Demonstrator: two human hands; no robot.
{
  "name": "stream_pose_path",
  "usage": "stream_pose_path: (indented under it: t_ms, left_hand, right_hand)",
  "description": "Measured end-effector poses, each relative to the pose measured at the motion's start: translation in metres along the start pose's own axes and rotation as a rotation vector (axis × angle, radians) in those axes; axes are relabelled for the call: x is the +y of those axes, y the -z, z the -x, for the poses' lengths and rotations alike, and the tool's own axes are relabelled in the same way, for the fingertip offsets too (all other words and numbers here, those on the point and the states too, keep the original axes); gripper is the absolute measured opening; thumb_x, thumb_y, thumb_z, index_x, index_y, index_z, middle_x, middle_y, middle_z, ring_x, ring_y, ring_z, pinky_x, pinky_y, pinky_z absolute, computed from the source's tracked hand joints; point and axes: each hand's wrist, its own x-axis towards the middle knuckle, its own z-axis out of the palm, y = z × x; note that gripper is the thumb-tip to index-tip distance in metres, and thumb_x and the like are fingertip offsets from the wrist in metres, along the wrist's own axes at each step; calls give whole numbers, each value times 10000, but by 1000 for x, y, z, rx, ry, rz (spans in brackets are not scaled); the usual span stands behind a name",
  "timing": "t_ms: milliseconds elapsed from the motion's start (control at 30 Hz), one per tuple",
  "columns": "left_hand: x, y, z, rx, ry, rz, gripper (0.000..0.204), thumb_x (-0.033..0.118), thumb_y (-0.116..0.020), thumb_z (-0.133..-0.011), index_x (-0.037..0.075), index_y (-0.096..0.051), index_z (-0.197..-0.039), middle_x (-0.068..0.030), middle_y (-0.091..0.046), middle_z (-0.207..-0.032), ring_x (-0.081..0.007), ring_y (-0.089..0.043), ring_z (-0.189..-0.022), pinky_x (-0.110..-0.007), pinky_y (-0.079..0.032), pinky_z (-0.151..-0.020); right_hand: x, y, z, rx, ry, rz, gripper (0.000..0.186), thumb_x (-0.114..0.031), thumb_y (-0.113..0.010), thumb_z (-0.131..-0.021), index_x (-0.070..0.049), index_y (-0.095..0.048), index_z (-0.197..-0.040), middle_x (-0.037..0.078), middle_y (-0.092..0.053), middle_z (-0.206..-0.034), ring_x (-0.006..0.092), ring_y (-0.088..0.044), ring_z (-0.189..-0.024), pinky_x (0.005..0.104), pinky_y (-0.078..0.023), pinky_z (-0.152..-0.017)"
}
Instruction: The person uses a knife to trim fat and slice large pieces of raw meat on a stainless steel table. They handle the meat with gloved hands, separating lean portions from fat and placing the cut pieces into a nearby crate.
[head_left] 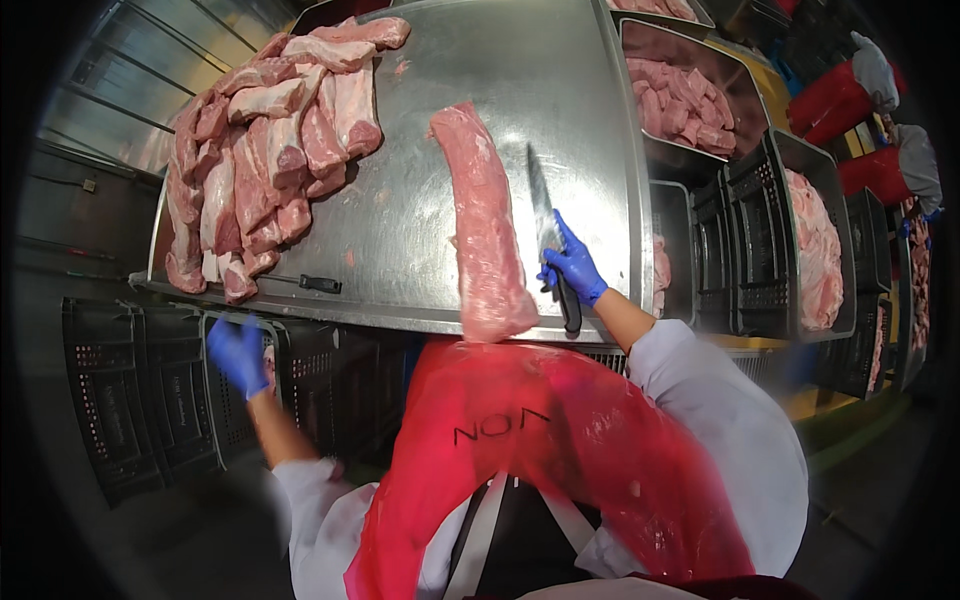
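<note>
A long strip of pink meat, a trimmed loin [480,220], lies lengthwise on the steel table [410,230], its near end at the front edge. To its right is a knife [540,195] with a long blade pointing away from me and a black handle. My right hand [575,268], in a blue glove, has its fingers closed round the knife where blade and handle meet. My left hand [238,355], also blue-gloved, is off the table over a black crate [235,400]. Motion blurs its fingers, and I see nothing in it.
A heap of meat pieces [275,150] covers the table's left side. Near it, by the front edge, lies a thin tool with a black handle [320,284]. On the right stand crates of meat [690,105]. Two people in red aprons [830,103] are at far right.
</note>
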Motion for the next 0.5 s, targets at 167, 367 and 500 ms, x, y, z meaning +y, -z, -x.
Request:
stream_pose_path:
  t_ms: [167,367,500]
  left_hand:
    - [196,-254,24,-408,-315,83,1064,597,-748,-794,-31,-302,-1527,-285,-318,-1572,-438,-319,-1451,-495,-270,-1200]
    - [324,-344,23,-553,-176,-355,1191,520,-881,-628,-54,-317,-1506,-290,-464,-1461,-445,-527,-1295,-493,-477,-1044]
    - [278,-371,-53,-835,-170,58,952,315,-846,-673,-83,-417,-1423,-217,-649,-1209,-365,-684,-1026,-432,-563,-921]
  right_hand:
    - [-11,33,4,113,190,55,837,16,-554,-978,-270,-115,-1630,62,-623,-884,137,-670,-693,271,-578,-607]
    - [14,103,86,309,222,75,856,36,-543,-955,-230,-95,-1634,69,-618,-880,100,-601,-623,240,-509,-534]
    - [37,120,156,561,188,9,854,84,-522,-947,-201,-104,-1634,100,-614,-1008,109,-599,-637,229,-499,-525]
